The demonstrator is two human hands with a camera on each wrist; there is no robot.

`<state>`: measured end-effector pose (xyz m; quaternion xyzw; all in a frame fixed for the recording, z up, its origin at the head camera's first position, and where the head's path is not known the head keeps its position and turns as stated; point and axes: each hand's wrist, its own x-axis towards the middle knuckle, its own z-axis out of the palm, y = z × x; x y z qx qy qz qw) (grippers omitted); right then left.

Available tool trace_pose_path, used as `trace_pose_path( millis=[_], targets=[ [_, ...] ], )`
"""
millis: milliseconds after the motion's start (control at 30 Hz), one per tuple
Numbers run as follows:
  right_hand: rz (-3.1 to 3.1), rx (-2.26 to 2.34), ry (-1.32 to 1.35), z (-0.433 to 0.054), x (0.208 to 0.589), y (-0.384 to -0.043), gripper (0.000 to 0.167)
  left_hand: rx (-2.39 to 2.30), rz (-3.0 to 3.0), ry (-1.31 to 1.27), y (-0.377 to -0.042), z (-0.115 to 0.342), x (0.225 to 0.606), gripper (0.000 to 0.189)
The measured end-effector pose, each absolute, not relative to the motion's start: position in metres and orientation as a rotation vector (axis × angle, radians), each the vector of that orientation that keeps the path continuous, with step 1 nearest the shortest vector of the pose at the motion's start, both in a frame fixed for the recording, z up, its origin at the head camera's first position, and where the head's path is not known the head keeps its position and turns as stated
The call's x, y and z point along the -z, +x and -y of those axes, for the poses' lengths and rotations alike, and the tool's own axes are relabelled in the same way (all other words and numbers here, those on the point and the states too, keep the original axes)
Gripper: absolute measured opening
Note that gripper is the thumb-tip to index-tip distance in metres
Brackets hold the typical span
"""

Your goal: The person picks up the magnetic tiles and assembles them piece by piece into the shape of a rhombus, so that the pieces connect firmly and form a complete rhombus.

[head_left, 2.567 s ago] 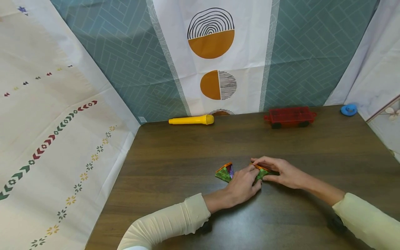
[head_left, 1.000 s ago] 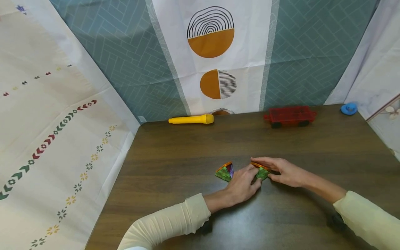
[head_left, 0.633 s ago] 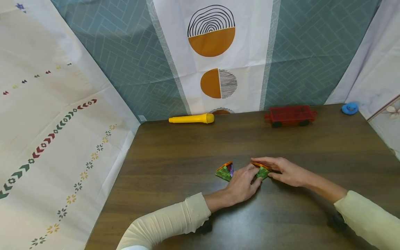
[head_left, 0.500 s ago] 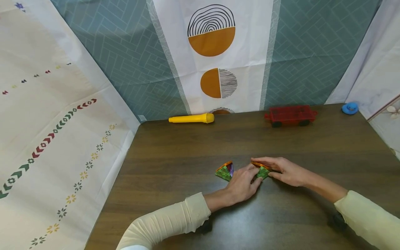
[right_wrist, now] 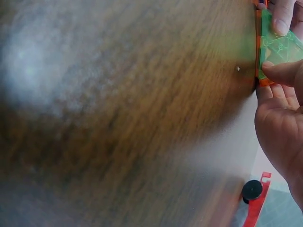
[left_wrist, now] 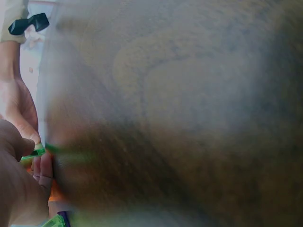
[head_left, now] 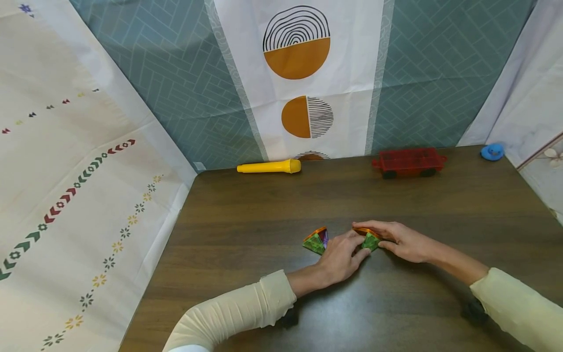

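Note:
Right of the table's middle, both hands hold a small cluster of translucent magnetic tiles, a green triangular tile (head_left: pixel 371 242) with an orange-edged one behind it. My left hand (head_left: pixel 340 258) grips it from the left, and its fingers cover part of it. From the right, my right hand (head_left: pixel 402 240) pinches it, thumb on the near side and fingers along the orange edge. In the right wrist view the right thumb and a left fingertip press the green tile (right_wrist: pixel 281 52). Just left of the left hand stands another cluster of green, orange and purple magnetic tiles (head_left: pixel 315 241), partly hidden by that hand.
A yellow toy microphone (head_left: pixel 269 166) lies at the table's back edge. Farther right along that edge are a red wheeled toy wagon (head_left: pixel 410 163) and a blue rubber duck (head_left: pixel 492 152). Patterned cloths (head_left: pixel 237 88) hang behind the wooden table (head_left: pixel 246 215).
The right thumb has shifted slightly right and away from me, showing more of the green tile. The left thumb has moved up a little along it. The left tile cluster stays put.

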<state>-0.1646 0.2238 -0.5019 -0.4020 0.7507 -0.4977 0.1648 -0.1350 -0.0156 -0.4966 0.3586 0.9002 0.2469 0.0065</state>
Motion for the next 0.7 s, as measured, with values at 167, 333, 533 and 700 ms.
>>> trace_pose_path(
  millis=[167,333,533,700],
  targets=[
    [-2.126,1.429,-1.145,-0.2238,0.5031,-0.1643,0.060,-0.768,-2.817,1.124,-0.1357,0.0155,0.4980,0.016],
    [-2.116,1.427,-1.144,-0.2233,0.5039,-0.1643,0.058,-0.762,-2.809,1.123,-0.1352,0.0157,0.4979,0.014],
    [-2.091,1.440,-1.122,-0.2221,0.5018,-0.1641,0.059,-0.752,-2.786,1.129,-0.1344,0.0177,0.4965,0.019],
    [-2.078,1.434,-1.076,-0.2210,0.4988,-0.1639,0.064,-0.749,-2.767,1.134,-0.1324,0.0214,0.4950,0.031]
  ],
)
